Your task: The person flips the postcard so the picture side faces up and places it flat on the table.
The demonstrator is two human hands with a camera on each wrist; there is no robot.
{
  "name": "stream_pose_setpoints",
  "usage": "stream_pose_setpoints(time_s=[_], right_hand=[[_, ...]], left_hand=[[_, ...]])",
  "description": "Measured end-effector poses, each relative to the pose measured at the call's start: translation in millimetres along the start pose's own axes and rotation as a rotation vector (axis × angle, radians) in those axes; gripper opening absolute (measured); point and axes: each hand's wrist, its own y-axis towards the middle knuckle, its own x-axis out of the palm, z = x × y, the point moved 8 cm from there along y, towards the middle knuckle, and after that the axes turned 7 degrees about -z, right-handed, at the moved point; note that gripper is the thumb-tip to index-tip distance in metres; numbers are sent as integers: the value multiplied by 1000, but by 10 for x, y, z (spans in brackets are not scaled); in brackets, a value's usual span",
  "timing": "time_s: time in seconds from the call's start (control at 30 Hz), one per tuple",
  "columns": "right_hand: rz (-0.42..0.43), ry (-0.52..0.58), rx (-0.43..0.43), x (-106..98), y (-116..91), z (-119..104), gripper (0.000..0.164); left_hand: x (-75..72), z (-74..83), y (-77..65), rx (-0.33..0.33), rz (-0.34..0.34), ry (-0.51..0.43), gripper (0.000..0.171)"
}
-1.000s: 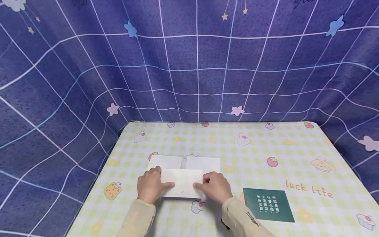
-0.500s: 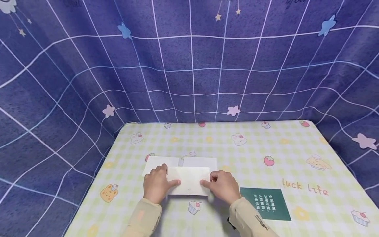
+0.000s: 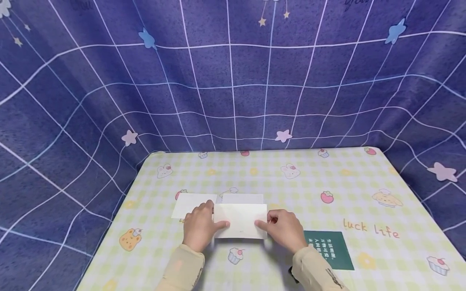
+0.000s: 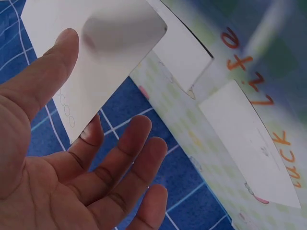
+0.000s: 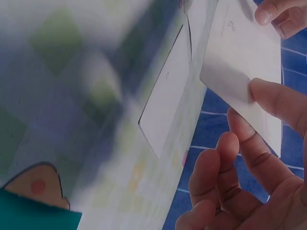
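A white postcard [image 3: 240, 220] is held up above the table between both hands. My left hand [image 3: 198, 228] pinches its left edge, thumb on the near face and fingers behind. My right hand [image 3: 287, 230] pinches the right edge the same way. In the left wrist view, a row of small printed circles runs along the edge of the postcard [image 4: 105, 67]. Faint small print marks its face in the right wrist view. Two more white cards lie flat behind it, a left card [image 3: 191, 204] partly covered by my left hand and a right card [image 3: 242, 198] partly hidden by the held postcard.
A dark green card [image 3: 335, 254] with white writing lies at the right, partly covered by my right forearm. A checked tablecloth [image 3: 291, 186] with cartoon prints covers the table. Behind it hangs a blue curtain [image 3: 251, 101] with a grid and stars.
Both hands have carried the postcard to the right over the table, uncovering more of the left white card. The right sleeve now overlaps the green card. The head view has shifted slightly.
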Motion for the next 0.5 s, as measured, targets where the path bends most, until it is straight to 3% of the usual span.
stream_pose_setpoints(time_s=[0.5], right_hand=[[29,-13,43,-216,-64,153,42]], left_hand=[[44,227,-10,32,-11,-72,49]])
